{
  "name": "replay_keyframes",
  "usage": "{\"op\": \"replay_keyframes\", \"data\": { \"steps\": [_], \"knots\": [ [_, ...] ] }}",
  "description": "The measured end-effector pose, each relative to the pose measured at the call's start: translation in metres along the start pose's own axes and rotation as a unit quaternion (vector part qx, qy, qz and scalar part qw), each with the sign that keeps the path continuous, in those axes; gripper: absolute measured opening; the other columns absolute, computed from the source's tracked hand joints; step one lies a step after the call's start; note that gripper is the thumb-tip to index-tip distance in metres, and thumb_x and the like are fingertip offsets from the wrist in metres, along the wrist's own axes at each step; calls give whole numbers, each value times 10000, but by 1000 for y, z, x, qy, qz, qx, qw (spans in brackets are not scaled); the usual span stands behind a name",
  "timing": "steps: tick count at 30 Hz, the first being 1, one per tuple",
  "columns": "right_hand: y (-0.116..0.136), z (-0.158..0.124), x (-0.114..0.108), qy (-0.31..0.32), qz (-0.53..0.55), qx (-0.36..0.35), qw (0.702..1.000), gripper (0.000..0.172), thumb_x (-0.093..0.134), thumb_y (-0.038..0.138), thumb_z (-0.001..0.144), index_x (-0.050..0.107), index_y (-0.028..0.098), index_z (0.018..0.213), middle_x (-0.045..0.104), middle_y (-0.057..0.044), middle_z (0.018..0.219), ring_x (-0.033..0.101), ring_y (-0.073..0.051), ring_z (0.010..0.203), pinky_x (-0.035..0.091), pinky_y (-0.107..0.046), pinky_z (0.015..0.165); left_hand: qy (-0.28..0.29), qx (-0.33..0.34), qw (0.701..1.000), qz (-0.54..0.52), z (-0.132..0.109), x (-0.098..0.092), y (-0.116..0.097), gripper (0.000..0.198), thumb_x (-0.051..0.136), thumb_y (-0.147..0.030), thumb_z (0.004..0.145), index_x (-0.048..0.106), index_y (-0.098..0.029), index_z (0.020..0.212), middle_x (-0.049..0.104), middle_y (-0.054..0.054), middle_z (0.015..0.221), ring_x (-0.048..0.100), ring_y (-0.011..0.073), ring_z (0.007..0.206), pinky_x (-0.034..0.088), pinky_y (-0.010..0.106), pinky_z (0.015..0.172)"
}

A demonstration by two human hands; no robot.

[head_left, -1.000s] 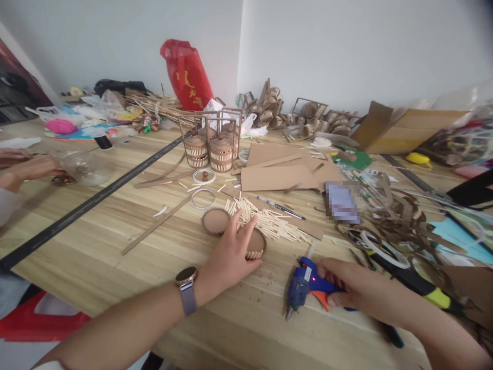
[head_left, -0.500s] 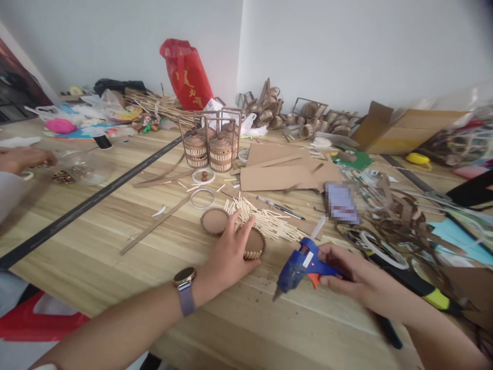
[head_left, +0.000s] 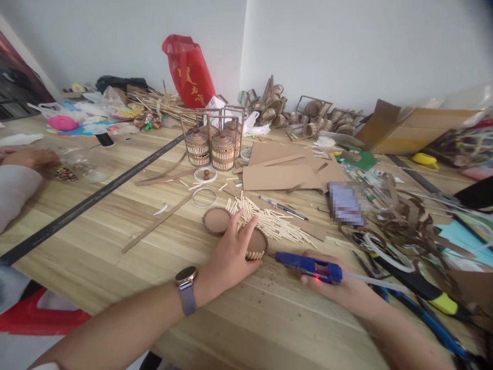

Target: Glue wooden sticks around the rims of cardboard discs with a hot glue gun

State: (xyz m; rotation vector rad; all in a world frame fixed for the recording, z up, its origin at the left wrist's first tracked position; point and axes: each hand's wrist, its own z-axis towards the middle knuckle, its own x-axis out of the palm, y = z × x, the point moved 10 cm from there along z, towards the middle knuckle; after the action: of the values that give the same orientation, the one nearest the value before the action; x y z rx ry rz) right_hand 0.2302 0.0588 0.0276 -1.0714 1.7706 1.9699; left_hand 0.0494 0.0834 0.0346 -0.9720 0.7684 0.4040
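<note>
My left hand (head_left: 231,249), with a watch on its wrist, holds a small round cardboard base (head_left: 256,240) on the table, thumb at its near edge and fingers over its left side. Short wooden sticks stand along the base's near rim. My right hand (head_left: 327,288) is wrapped round a blue hot glue gun (head_left: 308,265), its nozzle pointing left at the rim's right side, close to or touching it. A glue stick (head_left: 379,281) juts from the gun's back. Left of my fingers lies a second round base (head_left: 216,221). Behind both spreads a pile of short sticks (head_left: 269,221).
Small lidded baskets in frames (head_left: 222,149) stand farther back, beside cardboard sheets (head_left: 277,176). A pen (head_left: 284,207) and white rings (head_left: 204,197) lie nearer. Brown strips (head_left: 400,216) and a black-yellow tool (head_left: 427,290) crowd the right. Another person's hand (head_left: 29,156) rests at left.
The glue gun has swung from pointing down toward me to pointing left, its nozzle now at the base's rim. My left hand stays in place on the base.
</note>
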Motion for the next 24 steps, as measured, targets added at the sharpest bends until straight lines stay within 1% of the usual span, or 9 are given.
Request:
{"op": "replay_keyframes", "data": {
  "steps": [3, 7, 11, 16, 24],
  "knots": [
    [12, 1, 11, 43, -16, -41, 998, 280, 540, 431, 867, 634, 182, 780, 622, -55, 757, 614, -203, 717, 526, -331, 673, 1, -1, 1000, 0, 0, 0, 0, 1003, 789, -140, 682, 183, -298, 1465, 151, 158, 1517, 294, 387, 1397, 407, 526, 1073],
    [15, 1, 10, 31, -25, -60, 997, 276, 539, 434, 878, 610, 191, 767, 606, -51, 760, 604, -197, 741, 517, -322, 677, 2, 1, 1000, 0, 0, 0, -1, 1002, 786, -138, 686, 177, -294, 1467, 147, 158, 1517, 280, 383, 1405, 397, 525, 1083],
    [15, 1, 12, 35, -32, -73, 996, 267, 540, 438, 882, 601, 199, 779, 599, -43, 760, 599, -191, 726, 516, -320, 660, 3, -1, 1000, 4, -1, 1, 0, 1007, 789, -138, 684, 175, -296, 1467, 149, 156, 1515, 294, 383, 1398, 411, 525, 1072],
    [20, 1, 13, 37, -39, -88, 995, 254, 544, 416, 890, 580, 202, 758, 599, -44, 762, 602, -186, 732, 512, -311, 664, 1, -2, 1000, 3, -1, 1, 0, 1009, 794, -144, 681, 179, -297, 1466, 152, 156, 1515, 311, 386, 1387, 423, 531, 1061],
    [24, 1, 14, 26, -45, -108, 993, 264, 535, 396, 907, 581, 192, 746, 585, -37, 726, 590, -181, 683, 493, -305, 640, -1, 3, 1000, 0, 0, 0, -1, 1009, 795, -141, 687, 175, -292, 1468, 156, 160, 1515, 302, 385, 1393, 416, 533, 1070]
  ]
}}
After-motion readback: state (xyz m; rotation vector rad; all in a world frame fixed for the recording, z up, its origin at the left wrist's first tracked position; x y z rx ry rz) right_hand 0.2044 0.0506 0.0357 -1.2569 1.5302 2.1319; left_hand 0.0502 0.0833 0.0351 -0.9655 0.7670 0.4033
